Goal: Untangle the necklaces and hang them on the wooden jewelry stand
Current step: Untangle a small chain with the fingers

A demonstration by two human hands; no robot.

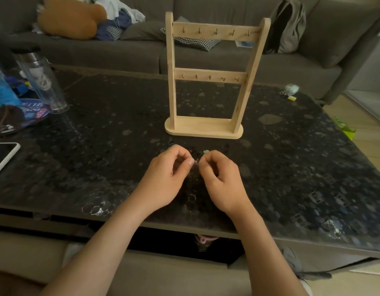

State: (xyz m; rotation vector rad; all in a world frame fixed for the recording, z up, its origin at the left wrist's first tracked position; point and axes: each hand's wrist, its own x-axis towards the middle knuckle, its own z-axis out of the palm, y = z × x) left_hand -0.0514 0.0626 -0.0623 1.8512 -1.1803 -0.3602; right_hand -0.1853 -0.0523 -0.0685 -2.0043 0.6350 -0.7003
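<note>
Bottle point(42, 82) and phone point(3, 157) rest on table point(99, 146), backpack point(288, 26) on sofa point(99, 52).

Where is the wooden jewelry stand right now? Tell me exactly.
Head view: the wooden jewelry stand stands upright at the centre of the dark table, just beyond the left hand and right hand pinching the necklaces, sofa behind it.

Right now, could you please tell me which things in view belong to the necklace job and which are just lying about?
For the job: wooden jewelry stand, nothing hung on it yet; tangled necklaces, pinched between left hand and right hand.

Lying about: clear bottle, phone, backpack, orange cushion.
</note>
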